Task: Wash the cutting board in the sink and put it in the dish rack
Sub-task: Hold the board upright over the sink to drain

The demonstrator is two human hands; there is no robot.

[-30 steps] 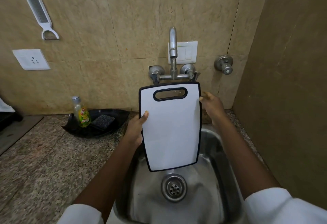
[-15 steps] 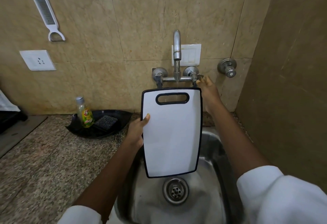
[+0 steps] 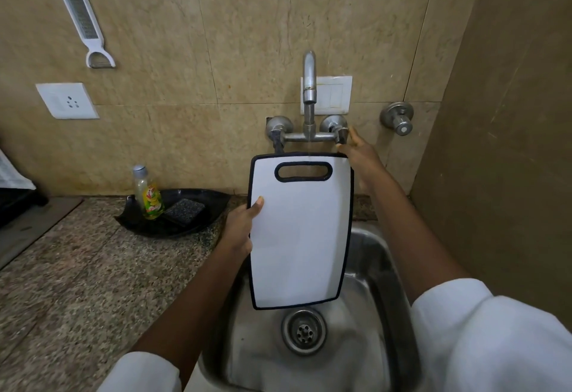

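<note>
Right now your left hand (image 3: 240, 227) grips the left edge of the cutting board (image 3: 298, 237), thumb pressed on its white face, holding it upright over the sink (image 3: 380, 268) with the handle slot at the top. Your right hand (image 3: 360, 156) reaches past the board's upper right corner to the right tap handle (image 3: 335, 130); its fingers touch the handle, but I cannot tell whether they are closed around it. A thin stream of water falls from the faucet spout (image 3: 309, 82) onto the board's top edge. The board's bottom edge hangs just above the drain (image 3: 304, 331). On the tabletop (image 3: 77, 268), at its back edge left of the sink, a black dish (image 3: 173, 224) holds a soap bottle (image 3: 148, 195) and a dark scrub pad (image 3: 184, 210).
</note>
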